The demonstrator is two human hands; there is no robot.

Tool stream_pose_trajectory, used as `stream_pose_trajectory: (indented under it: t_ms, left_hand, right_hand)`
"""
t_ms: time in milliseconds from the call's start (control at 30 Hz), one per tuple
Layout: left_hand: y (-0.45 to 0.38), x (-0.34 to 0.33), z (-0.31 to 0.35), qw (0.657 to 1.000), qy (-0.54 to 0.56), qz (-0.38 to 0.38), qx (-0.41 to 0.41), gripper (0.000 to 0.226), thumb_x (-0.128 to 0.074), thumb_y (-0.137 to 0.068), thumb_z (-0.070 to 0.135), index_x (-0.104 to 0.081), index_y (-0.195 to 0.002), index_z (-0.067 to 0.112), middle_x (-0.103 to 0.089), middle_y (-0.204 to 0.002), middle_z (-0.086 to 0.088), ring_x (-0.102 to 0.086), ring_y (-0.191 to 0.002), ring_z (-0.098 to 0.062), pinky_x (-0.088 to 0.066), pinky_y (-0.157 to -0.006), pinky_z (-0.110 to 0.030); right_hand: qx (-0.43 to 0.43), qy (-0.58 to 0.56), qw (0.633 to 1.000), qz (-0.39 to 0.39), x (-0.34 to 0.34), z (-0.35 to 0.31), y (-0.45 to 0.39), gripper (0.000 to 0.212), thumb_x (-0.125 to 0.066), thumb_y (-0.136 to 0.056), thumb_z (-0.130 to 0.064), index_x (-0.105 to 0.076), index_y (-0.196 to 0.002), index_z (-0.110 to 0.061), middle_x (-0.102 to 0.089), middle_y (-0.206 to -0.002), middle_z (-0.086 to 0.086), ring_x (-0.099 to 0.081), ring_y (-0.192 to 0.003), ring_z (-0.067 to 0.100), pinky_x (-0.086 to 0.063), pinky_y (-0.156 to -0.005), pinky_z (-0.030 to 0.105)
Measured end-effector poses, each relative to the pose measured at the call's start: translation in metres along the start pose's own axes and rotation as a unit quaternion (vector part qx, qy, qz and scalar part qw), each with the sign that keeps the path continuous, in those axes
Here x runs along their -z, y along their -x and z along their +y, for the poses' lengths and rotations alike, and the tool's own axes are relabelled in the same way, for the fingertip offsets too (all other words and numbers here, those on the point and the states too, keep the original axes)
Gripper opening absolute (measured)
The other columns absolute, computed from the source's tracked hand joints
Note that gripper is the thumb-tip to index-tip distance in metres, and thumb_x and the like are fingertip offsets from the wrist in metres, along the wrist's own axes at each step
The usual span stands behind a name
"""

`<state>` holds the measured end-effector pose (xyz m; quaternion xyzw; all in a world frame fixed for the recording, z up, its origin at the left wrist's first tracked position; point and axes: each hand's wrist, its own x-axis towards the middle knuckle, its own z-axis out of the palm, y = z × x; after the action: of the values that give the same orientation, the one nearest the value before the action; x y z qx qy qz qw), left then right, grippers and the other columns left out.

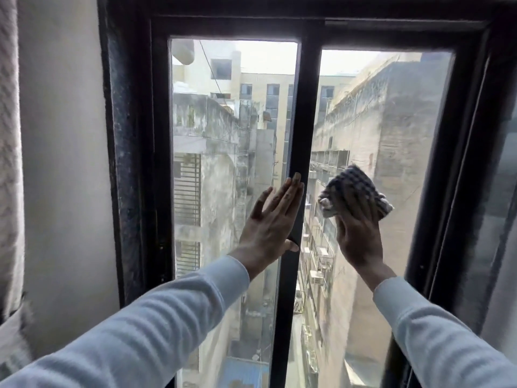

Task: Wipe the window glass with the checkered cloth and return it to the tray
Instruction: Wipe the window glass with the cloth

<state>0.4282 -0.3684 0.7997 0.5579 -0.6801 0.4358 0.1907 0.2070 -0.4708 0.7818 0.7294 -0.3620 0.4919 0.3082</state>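
Note:
A black-framed window with two glass panes fills the view: the left pane [223, 135] and the right pane [391, 121]. My right hand [359, 233] presses the grey-and-white checkered cloth [355, 189] flat against the right pane, near its left side at mid height. The cloth is bunched under my fingers and sticks out above them. My left hand [272, 222] lies flat with fingers spread on the left pane, its fingertips and thumb over the black centre bar [305, 107]. No tray is in view.
The wide black window frame [131, 163] borders a white wall [61, 163] on the left. A pale curtain [9, 135] hangs at the far left edge. Another glass panel [500, 191] shows at the far right. Buildings and an alley lie outside.

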Motion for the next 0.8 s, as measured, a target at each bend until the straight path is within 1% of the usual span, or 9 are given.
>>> stream_pose_trajectory:
  t_ms: [67, 167, 233, 367, 400, 500, 567, 667, 800]
  left_hand:
    - [0.001, 0.001, 0.001, 1.0, 0.001, -0.006, 0.012, 0.137, -0.079, -0.08, 0.062, 0.009, -0.172, 0.009, 0.017, -0.181, -0.008, 0.009, -0.169, -0.019, 0.001, -0.134, -0.043]
    - [0.0, 0.002, 0.004, 0.999, 0.022, -0.013, 0.025, 0.133, -0.081, -0.085, 0.049, 0.013, -0.171, 0.012, 0.025, -0.179, -0.005, 0.014, -0.168, -0.016, -0.006, -0.133, -0.042]
    - [0.0, 0.001, 0.006, 0.999, 0.034, -0.02, 0.026, 0.135, -0.082, -0.084, 0.05, 0.015, -0.171, 0.013, 0.029, -0.178, -0.004, 0.015, -0.167, -0.016, -0.01, -0.13, -0.042]
    - [-0.001, 0.001, 0.006, 0.999, 0.031, -0.021, 0.028, 0.139, -0.082, -0.079, 0.057, 0.011, -0.172, 0.012, 0.027, -0.179, -0.005, 0.013, -0.168, -0.017, -0.013, -0.127, -0.043]
    - [-0.001, 0.002, 0.006, 0.999, 0.035, -0.022, 0.028, 0.139, -0.083, -0.079, 0.055, 0.011, -0.172, 0.012, 0.027, -0.179, -0.005, 0.013, -0.168, -0.017, -0.013, -0.126, -0.043]
    - [-0.001, 0.003, 0.008, 0.999, 0.035, -0.015, 0.03, 0.139, -0.084, -0.078, 0.054, 0.009, -0.172, 0.012, 0.025, -0.18, -0.005, 0.011, -0.168, -0.017, -0.016, -0.126, -0.044]
    - [0.0, 0.003, 0.008, 0.999, 0.032, -0.013, 0.031, 0.141, -0.085, -0.075, 0.057, 0.007, -0.173, 0.012, 0.022, -0.18, -0.005, 0.009, -0.169, -0.017, -0.018, -0.126, -0.045]
    - [0.0, 0.004, 0.008, 0.999, 0.033, -0.02, 0.034, 0.143, -0.086, -0.073, 0.059, 0.006, -0.173, 0.011, 0.021, -0.181, -0.005, 0.008, -0.169, -0.018, -0.019, -0.126, -0.046]
    - [0.0, 0.005, 0.008, 0.999, 0.029, -0.023, 0.035, 0.144, -0.086, -0.075, 0.056, 0.009, -0.172, 0.011, 0.025, -0.18, -0.005, 0.011, -0.168, -0.017, -0.017, -0.126, -0.045]
  right_hand:
    - [-0.104, -0.028, 0.994, -0.009, -0.017, -0.037, 0.045, 0.061, -0.05, -0.106, -0.01, -0.043, -0.166, -0.016, -0.027, -0.179, 0.011, -0.023, -0.166, 0.038, -0.021, -0.133, 0.062]
    - [0.115, -0.003, 0.991, -0.073, -0.022, -0.042, 0.076, 0.074, -0.056, -0.099, -0.006, -0.037, -0.168, -0.02, -0.026, -0.177, 0.003, -0.027, -0.165, 0.03, -0.031, -0.129, 0.059]
    - [0.143, 0.024, 0.987, -0.063, -0.015, -0.007, 0.054, 0.072, -0.054, -0.098, -0.009, -0.039, -0.167, -0.021, -0.029, -0.176, 0.001, -0.029, -0.164, 0.029, -0.028, -0.132, 0.054]
    - [-0.25, -0.043, 0.967, -0.028, -0.008, -0.031, 0.069, 0.059, -0.05, -0.108, -0.011, -0.043, -0.165, -0.021, -0.041, -0.17, 0.023, -0.033, -0.159, 0.048, -0.029, -0.129, 0.066]
    - [-0.224, -0.047, 0.972, -0.052, -0.013, -0.045, 0.082, 0.063, -0.051, -0.106, -0.008, -0.04, -0.166, -0.024, -0.04, -0.171, 0.023, -0.034, -0.158, 0.051, -0.031, -0.128, 0.067]
    - [0.088, -0.019, 0.993, -0.079, -0.011, -0.025, 0.048, 0.079, -0.056, -0.1, -0.006, -0.028, -0.171, -0.026, -0.023, -0.181, 0.003, -0.016, -0.169, 0.033, -0.02, -0.134, 0.061]
    - [0.075, -0.01, 0.997, -0.025, -0.004, 0.003, -0.007, 0.076, -0.056, -0.102, -0.007, -0.029, -0.171, -0.025, -0.023, -0.181, 0.0, -0.017, -0.169, 0.028, -0.019, -0.136, 0.058]
    - [-0.143, -0.05, 0.987, 0.051, 0.001, -0.003, -0.013, 0.065, -0.05, -0.102, -0.003, -0.043, -0.166, -0.017, -0.034, -0.177, 0.008, -0.025, -0.166, 0.033, -0.021, -0.135, 0.058]
    - [0.108, 0.029, 0.992, -0.059, -0.005, -0.005, 0.043, 0.051, -0.058, -0.083, 0.01, -0.072, -0.132, 0.0, -0.07, -0.144, 0.019, -0.052, -0.145, 0.042, -0.043, -0.123, 0.063]
